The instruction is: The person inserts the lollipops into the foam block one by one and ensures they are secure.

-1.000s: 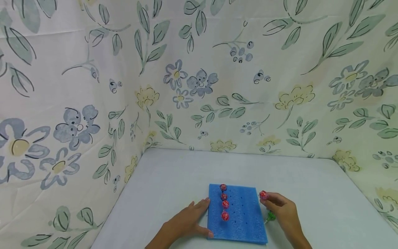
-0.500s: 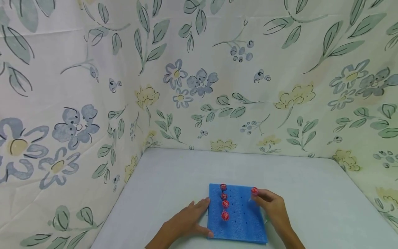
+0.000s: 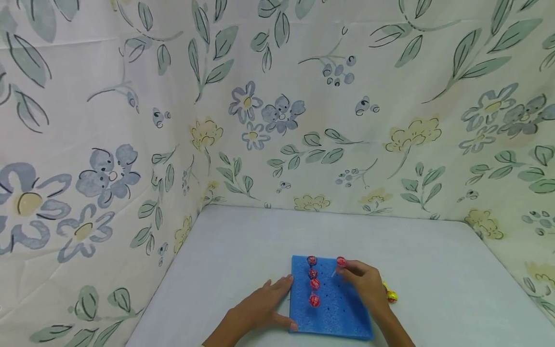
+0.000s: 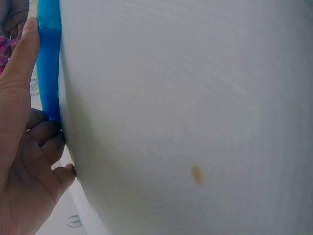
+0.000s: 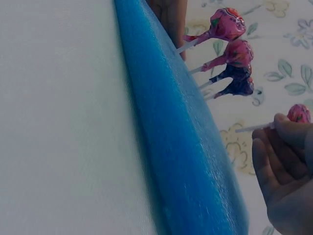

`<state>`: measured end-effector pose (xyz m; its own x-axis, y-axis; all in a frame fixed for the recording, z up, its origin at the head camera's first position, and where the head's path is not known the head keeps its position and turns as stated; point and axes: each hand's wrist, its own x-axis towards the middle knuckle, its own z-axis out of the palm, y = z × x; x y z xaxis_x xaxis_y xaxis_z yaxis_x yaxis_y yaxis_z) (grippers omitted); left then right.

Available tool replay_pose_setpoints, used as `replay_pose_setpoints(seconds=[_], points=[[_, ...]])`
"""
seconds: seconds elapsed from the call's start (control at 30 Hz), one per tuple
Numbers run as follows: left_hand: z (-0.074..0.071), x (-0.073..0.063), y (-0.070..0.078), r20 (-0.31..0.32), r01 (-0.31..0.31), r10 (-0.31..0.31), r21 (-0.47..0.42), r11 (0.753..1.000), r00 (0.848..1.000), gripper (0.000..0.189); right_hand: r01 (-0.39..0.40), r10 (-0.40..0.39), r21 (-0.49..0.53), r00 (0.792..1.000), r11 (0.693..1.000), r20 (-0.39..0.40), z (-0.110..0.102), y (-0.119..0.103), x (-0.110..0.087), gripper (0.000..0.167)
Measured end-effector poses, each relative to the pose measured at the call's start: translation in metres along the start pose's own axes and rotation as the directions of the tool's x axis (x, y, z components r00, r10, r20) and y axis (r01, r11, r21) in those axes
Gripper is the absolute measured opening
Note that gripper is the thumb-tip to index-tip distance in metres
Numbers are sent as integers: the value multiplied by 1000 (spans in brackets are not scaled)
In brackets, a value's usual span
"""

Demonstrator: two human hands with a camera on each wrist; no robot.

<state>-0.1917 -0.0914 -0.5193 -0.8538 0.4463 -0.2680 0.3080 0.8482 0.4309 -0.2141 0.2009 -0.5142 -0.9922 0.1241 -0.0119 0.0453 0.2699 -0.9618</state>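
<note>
A blue foam block [image 3: 316,320] with rows of small holes lies flat on the table. My left hand [image 3: 262,308] rests along its left edge, thumb near the front corner; the left wrist view shows the fingers [image 4: 49,132] against the block's side. Several wrapped lollipops [image 3: 314,300] stand in a column near that edge, two dark and two pinkish red in the right wrist view. My right hand [image 3: 368,284] pinches another red lollipop [image 3: 341,261] over the block's far right part. Its white stick [image 5: 252,128] points at the block, with the tip apart from it.
A yellow-wrapped lollipop [image 3: 392,295] lies on the white table [image 3: 243,236] just right of my right hand, partly hidden by it. Floral cloth [image 3: 303,164] hangs behind the table and at its sides.
My right hand has carried the red lollipop leftward from beyond the block's right edge to above the holes. A yellow lollipop now shows, and a green one is out of sight. My left hand stays put.
</note>
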Motion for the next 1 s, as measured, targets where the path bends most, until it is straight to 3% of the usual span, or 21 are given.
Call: replay_pose_setpoints(seconds=[0.23,1.0], points=[[-1,-1,1,4,9,-9,-7,1000,1000,114,24,-25,25,999,999,38,13,1,3,24],[-2,0,0,23,19,-19,-11,1000,1000,114,107,-103,-121,994,987,40,32,-1,11,15]])
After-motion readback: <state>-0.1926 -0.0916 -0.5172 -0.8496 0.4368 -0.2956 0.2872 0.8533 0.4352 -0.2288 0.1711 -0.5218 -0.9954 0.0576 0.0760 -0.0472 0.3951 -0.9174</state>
